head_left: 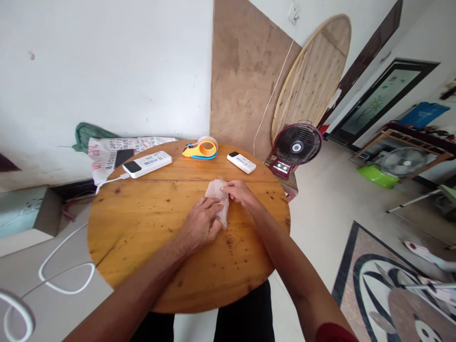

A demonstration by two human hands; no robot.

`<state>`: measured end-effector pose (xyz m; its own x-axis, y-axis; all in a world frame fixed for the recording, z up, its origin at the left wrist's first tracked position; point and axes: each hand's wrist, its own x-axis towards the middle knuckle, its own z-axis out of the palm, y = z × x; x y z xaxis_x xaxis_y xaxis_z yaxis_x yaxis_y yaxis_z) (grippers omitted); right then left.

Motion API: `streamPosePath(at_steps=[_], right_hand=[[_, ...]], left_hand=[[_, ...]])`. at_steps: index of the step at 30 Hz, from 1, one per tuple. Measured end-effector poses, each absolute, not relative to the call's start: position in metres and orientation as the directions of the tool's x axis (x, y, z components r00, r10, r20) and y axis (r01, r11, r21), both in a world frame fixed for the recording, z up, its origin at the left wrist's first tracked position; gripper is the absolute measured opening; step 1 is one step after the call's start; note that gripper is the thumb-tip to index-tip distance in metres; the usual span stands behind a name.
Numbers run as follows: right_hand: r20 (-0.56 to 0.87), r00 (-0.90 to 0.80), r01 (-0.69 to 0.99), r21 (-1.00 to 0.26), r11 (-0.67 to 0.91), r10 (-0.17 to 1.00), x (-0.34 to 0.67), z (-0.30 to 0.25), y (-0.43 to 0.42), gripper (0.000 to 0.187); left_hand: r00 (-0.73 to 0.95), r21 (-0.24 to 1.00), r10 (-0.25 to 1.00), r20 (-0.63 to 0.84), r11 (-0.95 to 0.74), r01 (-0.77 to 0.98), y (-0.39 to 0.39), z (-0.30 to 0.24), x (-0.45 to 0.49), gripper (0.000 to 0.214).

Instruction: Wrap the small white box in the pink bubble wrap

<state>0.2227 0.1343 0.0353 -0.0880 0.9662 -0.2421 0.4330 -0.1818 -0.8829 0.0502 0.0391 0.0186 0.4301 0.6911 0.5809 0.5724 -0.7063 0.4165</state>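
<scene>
A crumpled whitish tissue or thin plastic wrapper (218, 191) lies near the middle of a round wooden table (149, 228). My left hand (199, 223) rests on its near end, fingers curled over it. My right hand (239, 191) pinches its far right edge with thumb and fingers. Both hands are closed on the same piece.
At the table's far side lie a large white remote (147, 164), an orange and blue tape dispenser (200, 148) and a small white remote (242, 162). A printed sack (107, 152) hangs off the left. A small fan (295, 145) stands at the right. White cable (64, 270) loops on the floor.
</scene>
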Motion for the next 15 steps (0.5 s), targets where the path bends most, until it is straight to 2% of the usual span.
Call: streamPosePath(at_steps=[3,11,15], right_hand=[[-0.252,-0.108,0.356,-0.913,-0.200,0.962,0.221,0.033,0.134,0.023],[-0.263,-0.197,0.276,-0.939,-0.204,0.945,0.217,0.038,0.129,0.019],[-0.138,-0.208,0.209,-0.973,-0.094,0.968,0.215,0.025,0.133,0.020]], left_hand=[[0.433,0.424,0.689,0.582,-0.711,0.562,0.039,0.020,0.051,0.035],[0.444,0.383,0.669,0.596,-0.723,0.575,0.038,0.022,0.050,0.032],[0.430,0.301,0.691,0.581,-0.673,0.676,0.034,0.025,0.050,0.031]])
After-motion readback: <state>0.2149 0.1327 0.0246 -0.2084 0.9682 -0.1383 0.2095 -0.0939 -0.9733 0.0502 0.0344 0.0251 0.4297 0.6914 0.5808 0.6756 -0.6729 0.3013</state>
